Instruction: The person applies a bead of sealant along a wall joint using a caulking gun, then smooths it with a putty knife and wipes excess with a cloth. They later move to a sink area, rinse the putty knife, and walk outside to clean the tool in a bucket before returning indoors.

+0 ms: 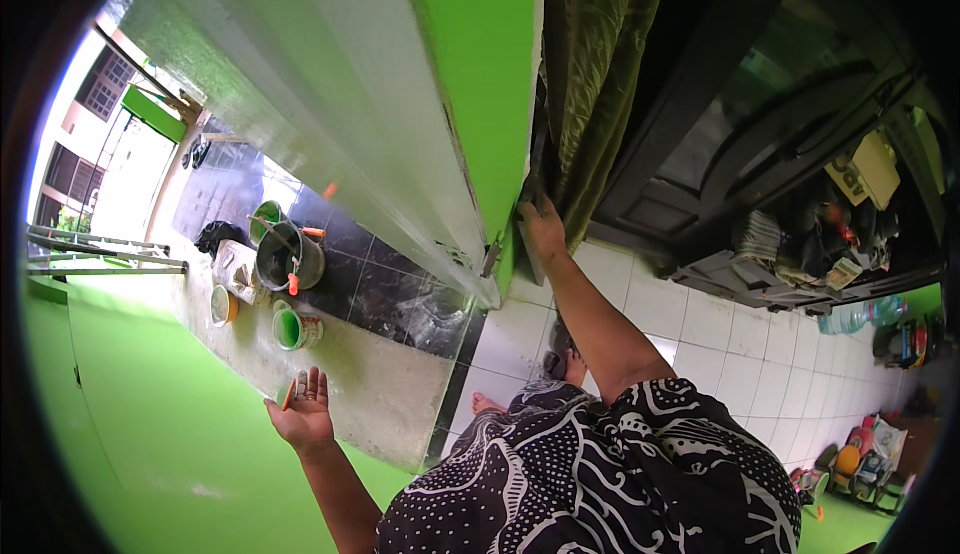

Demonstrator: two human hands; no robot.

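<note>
The left hand point(303, 424) is palm up, its fingers mostly extended, a small, thin orange-and-green object point(289, 394) apparently pinched at the thumb, perhaps to carry it lightly. The right hand point(544, 229) touches a dark upright edge point(535, 166) beside a shiny olive-green curtain point(598, 84), perhaps for support; its finger gap is hidden. Farther off, a round black bucket point(311, 268) and a white tub with a green interior point(311, 332) stand grouped, probably for easy reach.

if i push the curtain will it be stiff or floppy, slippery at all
The curtain is probably floppy, given its long, soft folds. Its sheen suggests the cloth may be fairly slippery.
</note>
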